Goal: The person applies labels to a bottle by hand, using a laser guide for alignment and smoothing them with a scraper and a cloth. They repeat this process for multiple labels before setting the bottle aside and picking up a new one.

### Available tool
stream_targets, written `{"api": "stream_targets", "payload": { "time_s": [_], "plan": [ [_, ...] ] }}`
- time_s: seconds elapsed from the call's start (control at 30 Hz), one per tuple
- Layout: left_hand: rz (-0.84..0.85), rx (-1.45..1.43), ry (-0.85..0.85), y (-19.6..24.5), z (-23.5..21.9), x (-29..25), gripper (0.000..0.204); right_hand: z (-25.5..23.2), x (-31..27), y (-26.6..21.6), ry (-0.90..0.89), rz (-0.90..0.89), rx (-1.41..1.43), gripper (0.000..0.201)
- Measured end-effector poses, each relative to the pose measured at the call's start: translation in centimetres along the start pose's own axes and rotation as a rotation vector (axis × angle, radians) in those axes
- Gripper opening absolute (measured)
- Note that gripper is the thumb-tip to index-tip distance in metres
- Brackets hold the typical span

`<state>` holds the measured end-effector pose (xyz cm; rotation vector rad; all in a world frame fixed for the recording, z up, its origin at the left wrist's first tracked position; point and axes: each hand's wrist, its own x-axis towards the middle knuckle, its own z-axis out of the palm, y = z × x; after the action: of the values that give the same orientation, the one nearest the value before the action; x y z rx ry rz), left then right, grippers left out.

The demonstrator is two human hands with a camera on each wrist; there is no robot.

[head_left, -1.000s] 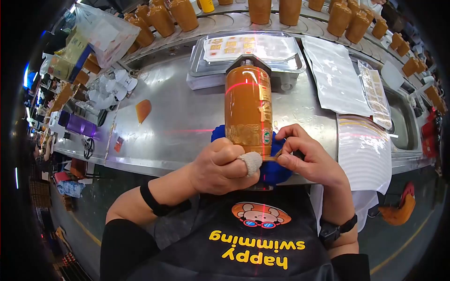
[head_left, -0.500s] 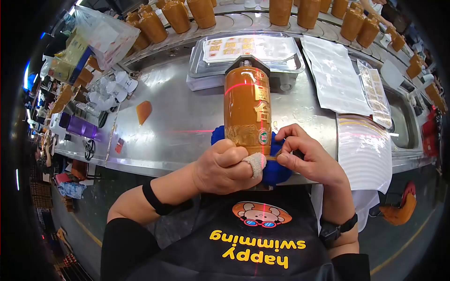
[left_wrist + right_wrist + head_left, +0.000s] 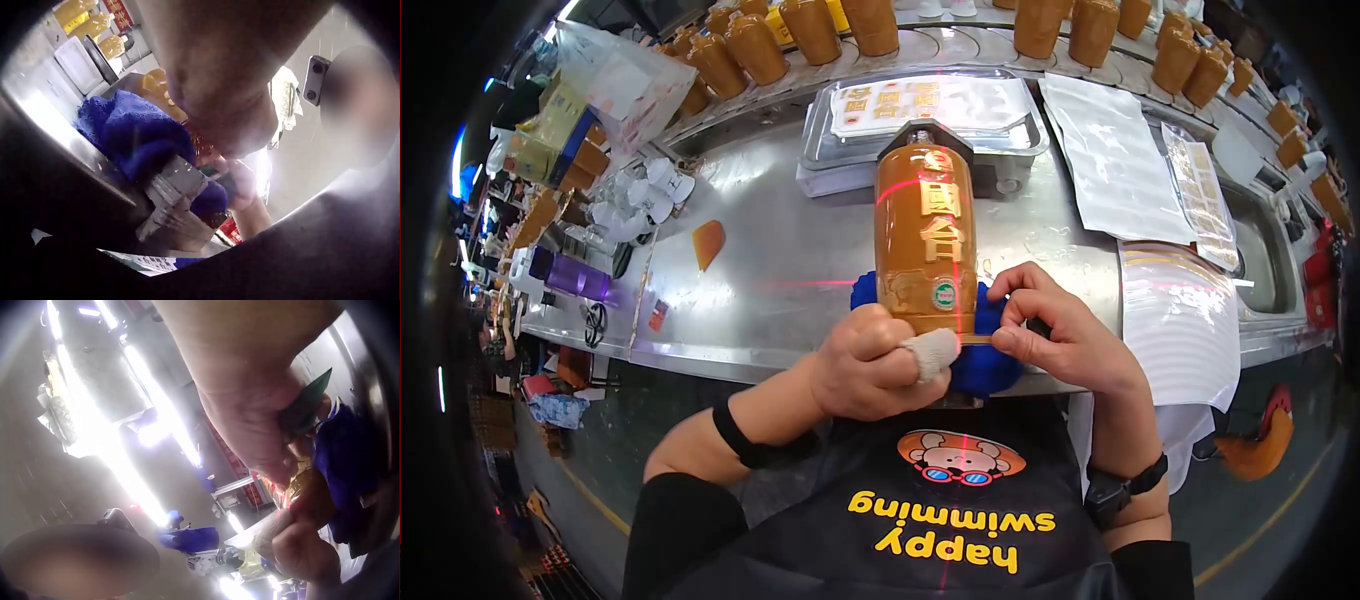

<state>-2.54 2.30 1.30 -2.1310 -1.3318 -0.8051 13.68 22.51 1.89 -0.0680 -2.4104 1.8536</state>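
A brown glazed bottle (image 3: 910,240) with raised gold characters and a round green emblem (image 3: 943,293) lies with its neck pointing away from me. A dark angular rest (image 3: 952,137) holds the neck, and a blue cloth (image 3: 992,370) is bunched under the base. My left hand (image 3: 865,362) grips the base end, with a beige fabric wrap (image 3: 933,352) round one finger. Just right of the base, my right hand (image 3: 1065,345) pinches a thin yellowish strip (image 3: 977,340) that runs to the bottle. A pointed green piece (image 3: 307,403) sticks out from that hand in the right wrist view.
Behind the bottle stands a metal tray (image 3: 820,125) with a sheet of gold stickers (image 3: 880,110). White sheets (image 3: 1100,150) lie to the right, beside a sink (image 3: 1265,260). Several brown bottles (image 3: 810,30) line a conveyor at the back. A purple bottle (image 3: 572,273) lies at the left.
The bottle has rolled about its long axis, bringing the gold characters and green emblem leftward into fuller view. Both hands stay near its base. Bottles on the conveyor have shifted right.
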Motion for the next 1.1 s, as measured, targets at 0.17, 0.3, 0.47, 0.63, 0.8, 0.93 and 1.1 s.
{"api": "stream_targets", "payload": {
  "time_s": [0.17,0.3,0.47,0.63,0.8,0.93,1.1],
  "plan": [
    [-0.184,-0.013,0.083,1.2,0.6,-1.4,0.027,-0.3,-0.1,-0.2,-0.051,0.022,-0.014,0.026],
    [-0.053,0.034,-0.009,0.4,-0.2,0.2,0.027,-0.2,0.0,0.0,-0.052,-0.008,-0.032,0.028],
    [-0.138,-0.011,0.054,0.8,0.3,-0.7,0.025,-0.3,-0.1,-0.3,-0.061,0.021,0.003,0.033],
    [-0.140,0.010,0.079,1.1,0.6,-1.0,0.028,-0.7,0.1,0.0,-0.089,0.002,-0.012,0.032],
    [0.036,0.061,-0.002,-0.1,0.2,-0.2,0.032,-0.6,0.0,0.3,-0.063,0.000,0.046,0.027],
    [0.068,0.072,-0.054,-0.2,0.4,-0.4,0.033,-0.5,0.0,0.0,-0.080,0.028,0.055,0.032],
    [-0.133,-0.026,0.070,0.8,0.2,-1.7,0.026,-0.6,-0.1,-0.3,-0.085,0.018,0.034,0.030]
  ]
}}
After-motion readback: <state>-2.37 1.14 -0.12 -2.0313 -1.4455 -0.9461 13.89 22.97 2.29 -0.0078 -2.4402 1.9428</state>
